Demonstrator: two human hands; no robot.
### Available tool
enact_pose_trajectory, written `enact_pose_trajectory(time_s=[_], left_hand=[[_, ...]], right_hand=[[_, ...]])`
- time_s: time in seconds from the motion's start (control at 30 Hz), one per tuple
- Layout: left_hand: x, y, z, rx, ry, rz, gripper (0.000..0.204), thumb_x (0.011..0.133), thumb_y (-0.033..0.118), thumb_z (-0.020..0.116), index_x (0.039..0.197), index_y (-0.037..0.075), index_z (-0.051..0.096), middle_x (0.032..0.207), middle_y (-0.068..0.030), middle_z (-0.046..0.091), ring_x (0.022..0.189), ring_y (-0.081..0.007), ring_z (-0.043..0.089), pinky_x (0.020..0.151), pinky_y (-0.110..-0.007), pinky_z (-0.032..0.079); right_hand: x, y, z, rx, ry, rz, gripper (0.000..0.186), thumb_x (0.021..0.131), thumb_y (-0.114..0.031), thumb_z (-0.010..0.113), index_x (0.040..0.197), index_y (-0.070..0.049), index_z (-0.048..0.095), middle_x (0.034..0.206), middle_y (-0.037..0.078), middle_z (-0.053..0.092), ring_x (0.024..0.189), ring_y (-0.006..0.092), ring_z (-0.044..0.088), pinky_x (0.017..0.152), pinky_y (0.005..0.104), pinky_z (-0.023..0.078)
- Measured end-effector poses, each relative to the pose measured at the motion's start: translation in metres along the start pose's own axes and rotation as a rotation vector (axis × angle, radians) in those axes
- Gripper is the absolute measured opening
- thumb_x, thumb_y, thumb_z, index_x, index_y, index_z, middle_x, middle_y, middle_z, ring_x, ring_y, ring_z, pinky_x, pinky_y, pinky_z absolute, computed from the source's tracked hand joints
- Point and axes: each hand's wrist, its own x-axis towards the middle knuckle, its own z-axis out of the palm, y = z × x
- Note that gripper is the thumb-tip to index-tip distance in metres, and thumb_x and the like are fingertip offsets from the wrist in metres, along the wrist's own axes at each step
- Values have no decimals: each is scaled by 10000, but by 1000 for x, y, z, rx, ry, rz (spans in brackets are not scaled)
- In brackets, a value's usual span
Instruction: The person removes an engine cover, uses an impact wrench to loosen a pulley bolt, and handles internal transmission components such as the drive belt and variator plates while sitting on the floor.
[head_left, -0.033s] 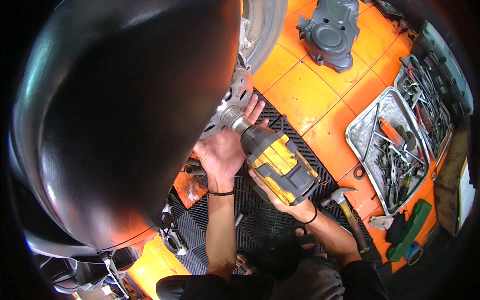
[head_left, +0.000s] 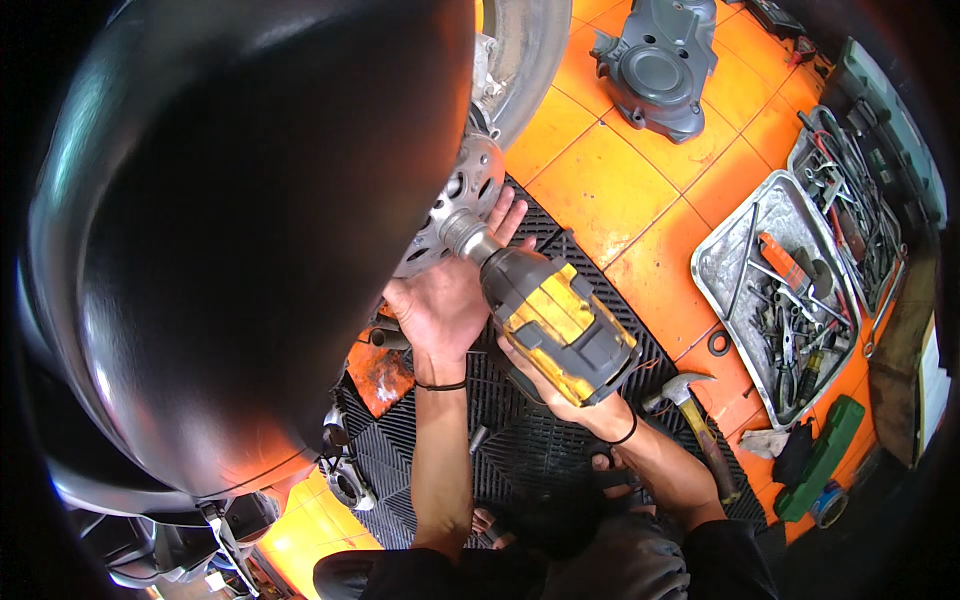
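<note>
A black and yellow impact wrench is gripped by my right hand, whose fingers are partly hidden beneath it. Its silver socket meets the middle of a round metal disc with holes, which looks like a clutch drum. My left hand lies palm up below the socket, fingers stretched out beside the disc. Whether those fingers press on the disc is hard to see. A large glossy black body panel of a scooter hides the disc's left side.
A hammer lies right of my right forearm, on a black rubber mat. Further right are a metal tray of tools, a black ring and a green case. A grey engine cover rests on orange tiles near the tyre.
</note>
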Motion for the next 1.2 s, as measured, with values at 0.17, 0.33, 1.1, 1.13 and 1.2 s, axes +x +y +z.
enact_pose_trajectory(time_s=[0.17,0.33,1.1,1.13,1.2], left_hand=[[0,-2,-13,-128,-61,8,1439,593,821,715,1574,29,21,1619,-284,43,1501,-436,99,1159,-690,159],[0,-5,-10,-157,-33,7,1440,590,821,717,1572,27,26,1615,-281,80,1502,-425,115,1154,-700,167],[-13,4,-7,-116,23,-11,1322,680,916,515,1551,3,120,1546,-285,300,1442,-432,290,1209,-522,222],[-12,2,-6,-156,20,-12,1324,680,922,503,1545,-7,126,1536,-276,327,1437,-423,303,1208,-521,225],[-14,-7,8,-248,101,21,1313,703,929,457,1478,-104,218,1481,-257,403,1402,-389,362,1206,-504,233]], right_hand=[[9,-20,8,186,231,-3,301,853,-152,712,1151,-112,713,1140,71,721,1037,266,690,861,398,536],[14,-8,-5,-47,213,-232,238,884,-57,720,1117,-17,695,1072,101,728,974,210,693,853,340,550],[22,-16,-22,-102,199,-252,225,870,-85,744,1081,-15,711,1071,100,735,985,204,699,876,338,544],[23,-23,-25,-27,201,-206,230,869,-95,752,1080,-12,709,1069,96,735,980,194,698,873,333,544],[24,-28,-33,4,191,-130,265,862,-116,771,1090,-1,697,1056,88,734,971,185,692,867,329,543]])
